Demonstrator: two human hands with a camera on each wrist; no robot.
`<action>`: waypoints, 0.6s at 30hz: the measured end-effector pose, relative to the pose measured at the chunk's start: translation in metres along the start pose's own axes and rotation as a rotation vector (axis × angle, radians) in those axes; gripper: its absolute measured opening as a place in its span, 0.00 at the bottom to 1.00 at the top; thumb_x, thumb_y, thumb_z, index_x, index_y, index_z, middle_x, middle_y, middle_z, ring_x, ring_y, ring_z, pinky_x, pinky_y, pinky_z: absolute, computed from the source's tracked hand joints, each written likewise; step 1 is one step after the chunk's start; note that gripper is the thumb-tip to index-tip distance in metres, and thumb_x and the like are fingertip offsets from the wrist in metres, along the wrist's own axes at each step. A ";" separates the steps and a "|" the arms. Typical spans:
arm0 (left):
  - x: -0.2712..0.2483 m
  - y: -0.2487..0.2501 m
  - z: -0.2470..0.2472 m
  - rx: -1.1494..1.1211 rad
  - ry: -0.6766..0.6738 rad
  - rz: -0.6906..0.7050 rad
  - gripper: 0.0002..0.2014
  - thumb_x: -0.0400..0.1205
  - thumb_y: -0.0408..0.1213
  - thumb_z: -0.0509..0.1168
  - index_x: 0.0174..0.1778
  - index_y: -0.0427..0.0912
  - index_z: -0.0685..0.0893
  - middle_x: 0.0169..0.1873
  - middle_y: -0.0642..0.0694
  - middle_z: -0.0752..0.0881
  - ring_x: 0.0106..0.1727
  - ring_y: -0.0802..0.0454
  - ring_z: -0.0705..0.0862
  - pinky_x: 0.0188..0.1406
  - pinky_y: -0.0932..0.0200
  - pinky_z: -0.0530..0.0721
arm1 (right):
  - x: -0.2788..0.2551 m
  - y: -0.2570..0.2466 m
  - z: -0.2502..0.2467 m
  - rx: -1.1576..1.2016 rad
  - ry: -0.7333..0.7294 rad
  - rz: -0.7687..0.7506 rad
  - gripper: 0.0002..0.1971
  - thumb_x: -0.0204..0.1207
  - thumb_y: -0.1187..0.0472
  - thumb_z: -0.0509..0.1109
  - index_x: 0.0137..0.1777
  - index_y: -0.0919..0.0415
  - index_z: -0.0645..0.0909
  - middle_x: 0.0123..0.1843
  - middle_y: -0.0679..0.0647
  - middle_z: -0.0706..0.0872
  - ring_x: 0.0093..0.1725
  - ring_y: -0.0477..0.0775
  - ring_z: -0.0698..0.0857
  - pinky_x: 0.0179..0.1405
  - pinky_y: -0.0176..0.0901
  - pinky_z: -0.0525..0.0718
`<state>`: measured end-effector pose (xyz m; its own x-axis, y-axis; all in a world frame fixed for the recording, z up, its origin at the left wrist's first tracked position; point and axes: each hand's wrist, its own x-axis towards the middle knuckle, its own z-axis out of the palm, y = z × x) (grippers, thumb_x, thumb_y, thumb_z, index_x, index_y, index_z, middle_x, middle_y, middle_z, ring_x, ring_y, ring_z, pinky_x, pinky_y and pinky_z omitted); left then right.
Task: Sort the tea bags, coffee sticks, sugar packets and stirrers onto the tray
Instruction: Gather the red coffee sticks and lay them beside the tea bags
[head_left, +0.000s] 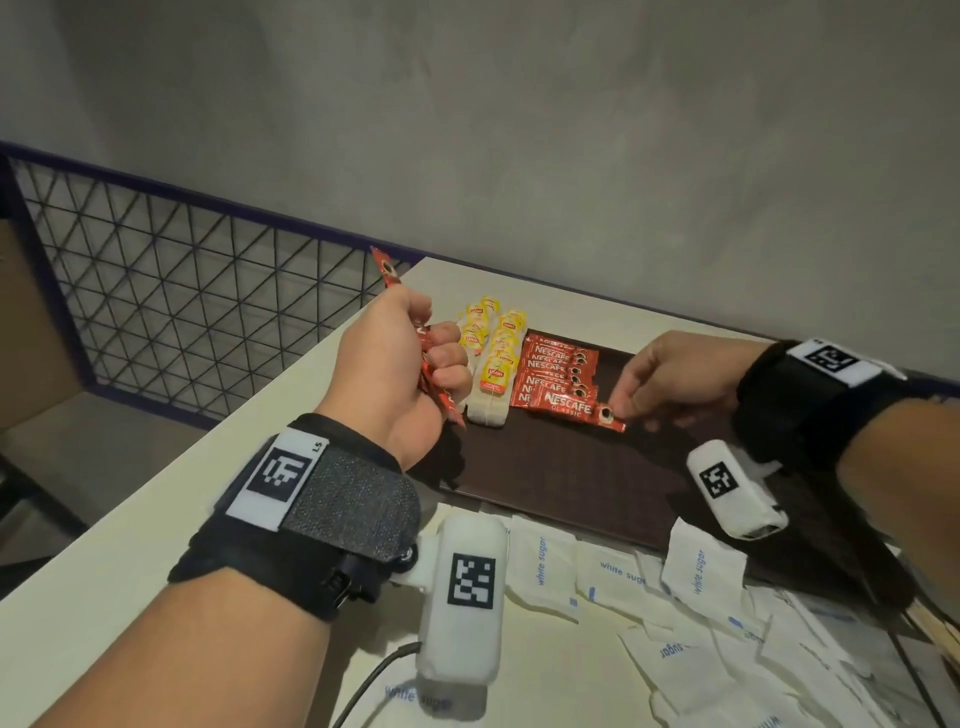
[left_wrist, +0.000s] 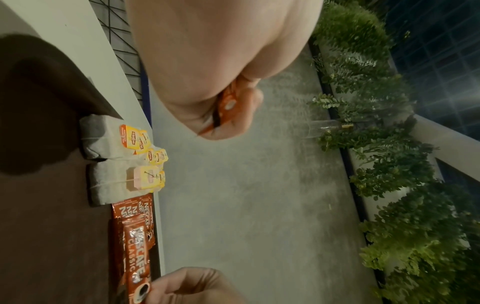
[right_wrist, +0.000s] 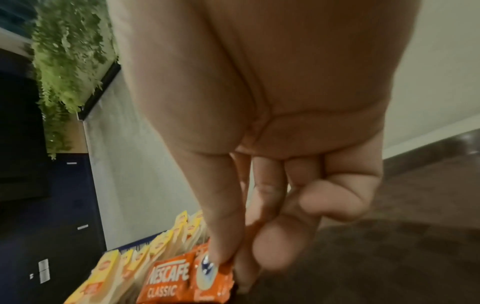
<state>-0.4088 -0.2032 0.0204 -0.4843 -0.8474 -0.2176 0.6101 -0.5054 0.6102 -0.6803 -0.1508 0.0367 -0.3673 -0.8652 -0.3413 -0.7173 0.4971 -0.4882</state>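
Note:
A dark brown tray (head_left: 561, 478) lies on the pale table. At its far left stand two rows of yellow-tagged tea bags (head_left: 493, 358), beside a stack of red coffee sticks (head_left: 550, 371). My right hand (head_left: 670, 376) pinches the end of one red coffee stick (head_left: 576, 408) (right_wrist: 179, 275) lying at the front of that stack. My left hand (head_left: 410, 358) is fisted round a bundle of red coffee sticks (head_left: 431, 374) (left_wrist: 226, 105) above the tray's left edge. White sugar packets (head_left: 696, 571) lie scattered on the table before the tray.
A wire mesh railing (head_left: 197, 291) runs along the table's left side, with a grey wall (head_left: 519, 130) behind. Wooden stirrers (head_left: 935, 626) poke in at the right edge. A black cable (head_left: 374, 675) trails from my left wrist camera.

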 end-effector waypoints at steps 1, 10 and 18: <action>0.000 0.000 0.000 -0.005 0.007 0.012 0.10 0.86 0.36 0.57 0.37 0.44 0.68 0.25 0.50 0.69 0.19 0.57 0.66 0.11 0.67 0.64 | 0.003 0.000 0.003 -0.012 -0.004 0.006 0.02 0.76 0.66 0.79 0.47 0.62 0.93 0.42 0.57 0.94 0.35 0.49 0.88 0.26 0.37 0.76; -0.008 -0.006 0.005 -0.057 0.133 0.157 0.06 0.85 0.29 0.54 0.42 0.41 0.71 0.32 0.43 0.73 0.17 0.51 0.80 0.19 0.63 0.82 | 0.019 -0.010 0.021 -0.065 0.001 -0.013 0.02 0.75 0.64 0.80 0.45 0.61 0.92 0.42 0.54 0.95 0.33 0.47 0.89 0.28 0.39 0.76; -0.010 -0.008 0.005 0.048 0.134 0.138 0.03 0.84 0.31 0.57 0.46 0.38 0.75 0.41 0.40 0.75 0.25 0.49 0.83 0.21 0.61 0.84 | 0.023 -0.020 0.024 -0.128 0.067 -0.015 0.06 0.72 0.61 0.83 0.44 0.61 0.90 0.38 0.53 0.94 0.31 0.47 0.89 0.28 0.38 0.79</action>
<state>-0.4121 -0.1900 0.0215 -0.3085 -0.9237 -0.2271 0.6327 -0.3775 0.6761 -0.6604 -0.1788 0.0192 -0.3915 -0.8770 -0.2787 -0.7910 0.4755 -0.3850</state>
